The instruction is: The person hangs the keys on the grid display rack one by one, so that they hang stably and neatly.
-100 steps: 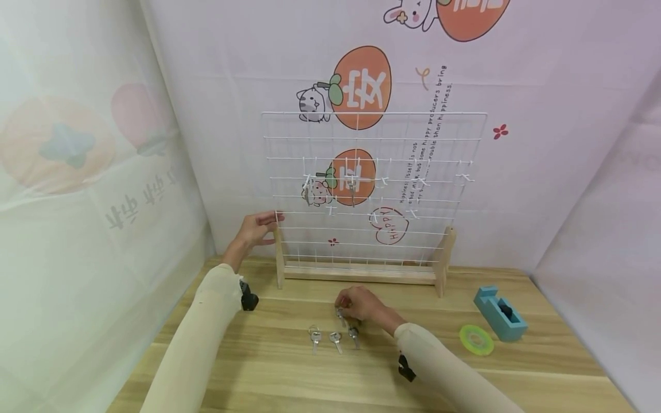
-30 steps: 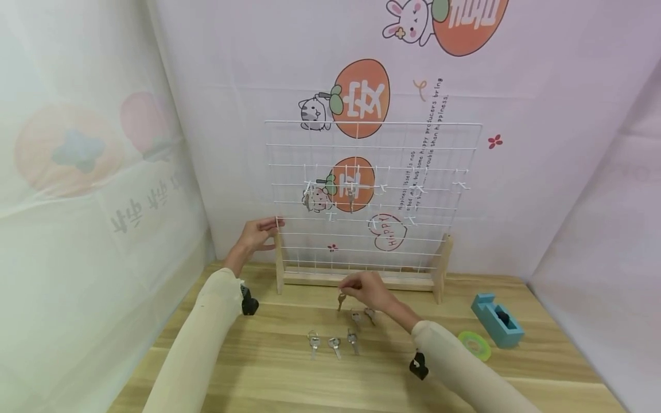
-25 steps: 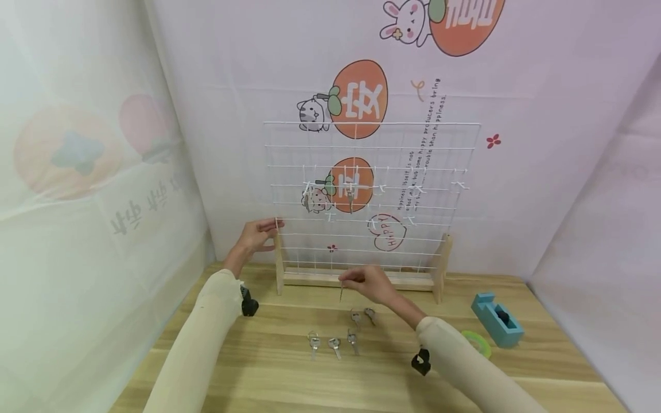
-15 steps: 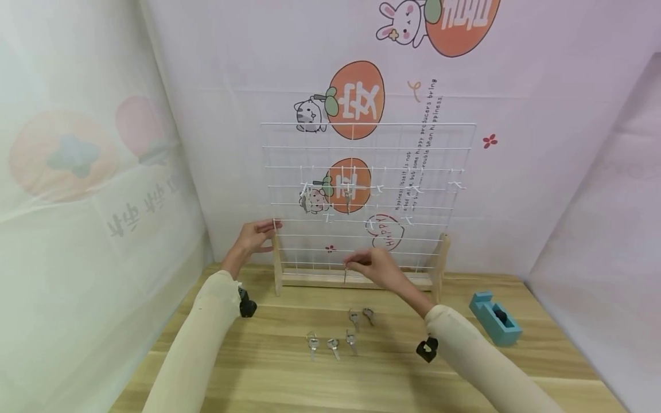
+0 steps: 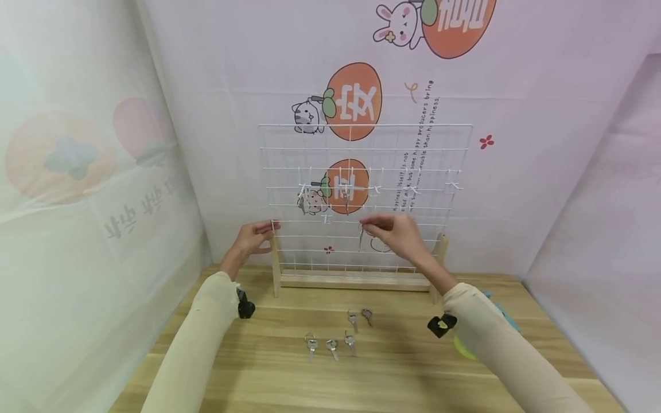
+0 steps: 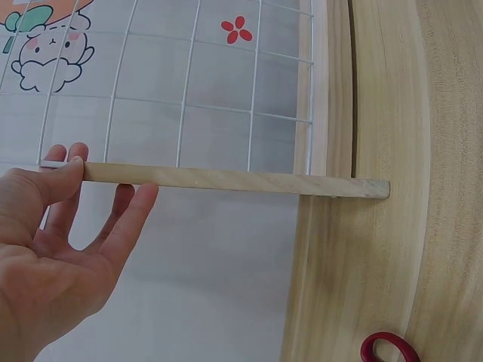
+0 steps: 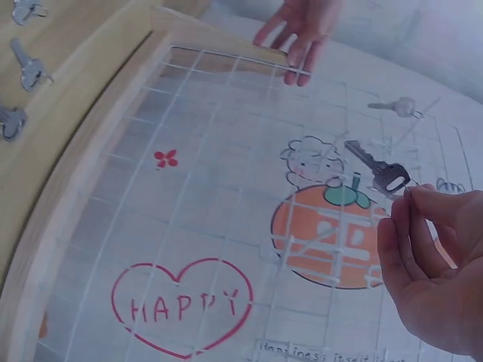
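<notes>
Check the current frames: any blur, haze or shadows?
Head: soft shadows on the table, right hand maybe slightly smeared; left wrist: wooden post fairly crisp; right wrist: hazy, washed-out, though the held key is readable.

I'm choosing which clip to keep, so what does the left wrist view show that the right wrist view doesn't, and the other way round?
Only the left wrist: a red loop handle, cut off by the frame edge. Only the right wrist: the right hand pinching a key, a hanging key, three loose keys and the HAPPY heart. Both: the left hand, white wire grid, wooden stand, tabletop and red flower print.
</notes>
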The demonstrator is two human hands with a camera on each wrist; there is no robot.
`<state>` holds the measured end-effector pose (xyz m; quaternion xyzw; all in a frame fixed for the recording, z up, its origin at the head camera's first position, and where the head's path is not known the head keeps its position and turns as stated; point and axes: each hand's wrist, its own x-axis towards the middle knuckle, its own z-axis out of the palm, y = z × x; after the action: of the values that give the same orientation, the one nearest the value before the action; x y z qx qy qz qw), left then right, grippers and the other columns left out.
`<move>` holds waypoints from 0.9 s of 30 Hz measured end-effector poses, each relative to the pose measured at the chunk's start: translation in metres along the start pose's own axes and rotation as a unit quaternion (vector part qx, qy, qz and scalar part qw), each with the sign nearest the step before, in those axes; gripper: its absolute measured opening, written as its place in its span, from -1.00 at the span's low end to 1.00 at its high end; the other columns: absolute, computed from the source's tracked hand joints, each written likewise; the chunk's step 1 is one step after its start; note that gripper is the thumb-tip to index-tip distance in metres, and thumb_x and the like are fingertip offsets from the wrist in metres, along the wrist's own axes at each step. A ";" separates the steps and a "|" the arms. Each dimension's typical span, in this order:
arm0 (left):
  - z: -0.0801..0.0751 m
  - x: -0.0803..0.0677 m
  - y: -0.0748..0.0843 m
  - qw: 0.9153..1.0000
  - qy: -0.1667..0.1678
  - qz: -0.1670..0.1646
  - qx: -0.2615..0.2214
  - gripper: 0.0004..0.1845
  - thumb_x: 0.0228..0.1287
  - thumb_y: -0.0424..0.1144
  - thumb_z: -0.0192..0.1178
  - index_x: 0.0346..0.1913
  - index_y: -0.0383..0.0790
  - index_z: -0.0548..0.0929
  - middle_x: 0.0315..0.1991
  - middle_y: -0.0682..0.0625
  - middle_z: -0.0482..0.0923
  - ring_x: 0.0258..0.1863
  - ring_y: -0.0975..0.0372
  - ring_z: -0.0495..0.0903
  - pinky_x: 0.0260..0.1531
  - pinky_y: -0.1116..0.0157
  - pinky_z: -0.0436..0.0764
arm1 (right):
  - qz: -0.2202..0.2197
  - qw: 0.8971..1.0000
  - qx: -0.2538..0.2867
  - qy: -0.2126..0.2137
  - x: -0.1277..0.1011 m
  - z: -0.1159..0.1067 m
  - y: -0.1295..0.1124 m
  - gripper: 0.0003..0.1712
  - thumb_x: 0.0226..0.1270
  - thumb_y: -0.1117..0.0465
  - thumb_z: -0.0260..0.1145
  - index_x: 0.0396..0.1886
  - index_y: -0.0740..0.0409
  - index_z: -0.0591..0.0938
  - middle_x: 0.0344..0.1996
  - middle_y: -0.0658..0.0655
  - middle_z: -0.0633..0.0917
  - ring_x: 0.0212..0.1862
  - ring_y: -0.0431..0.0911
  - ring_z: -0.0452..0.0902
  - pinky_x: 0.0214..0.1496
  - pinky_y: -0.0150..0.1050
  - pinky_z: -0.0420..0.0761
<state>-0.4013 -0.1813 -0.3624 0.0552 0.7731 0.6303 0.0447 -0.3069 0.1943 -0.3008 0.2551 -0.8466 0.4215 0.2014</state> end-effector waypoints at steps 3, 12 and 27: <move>-0.001 -0.001 0.001 1.000 0.002 0.002 0.001 -0.56 0.63 -0.37 0.06 0.48 -0.25 0.48 0.44 -0.16 0.46 0.43 -0.09 0.42 0.27 -0.11 0.59 | 0.015 1.000 -0.001 0.024 0.005 -0.009 -0.004 -0.79 0.44 0.29 0.43 0.00 0.22 0.80 -0.09 0.17 0.83 -0.09 0.07 0.80 -0.15 -0.53 0.70; -0.001 -0.002 0.000 1.000 -0.002 0.008 -0.002 -0.56 0.63 -0.39 0.05 0.47 -0.27 0.48 0.45 -0.18 0.46 0.42 -0.14 0.41 0.27 -0.14 0.58 | -0.002 0.991 -0.007 0.137 0.017 -0.026 -0.009 -0.81 0.39 0.35 0.45 -0.04 0.26 0.80 -0.12 0.20 0.83 -0.13 0.05 0.79 -0.15 -0.60 0.66; 0.001 0.001 -0.001 1.000 0.007 0.006 0.000 -0.57 0.61 -0.40 0.06 0.45 -0.26 0.51 0.43 -0.18 0.48 0.41 -0.14 0.42 0.25 -0.11 0.60 | 0.024 0.987 -0.042 0.151 0.029 -0.028 -0.010 -0.81 0.43 0.32 0.42 -0.02 0.26 0.79 -0.10 0.22 0.83 -0.10 0.04 0.79 -0.12 -0.60 0.65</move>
<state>-0.4019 -0.1810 -0.3636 0.0548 0.7731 0.6309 0.0355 -0.3206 0.2047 -0.2623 0.1589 -0.8292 0.4241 0.3274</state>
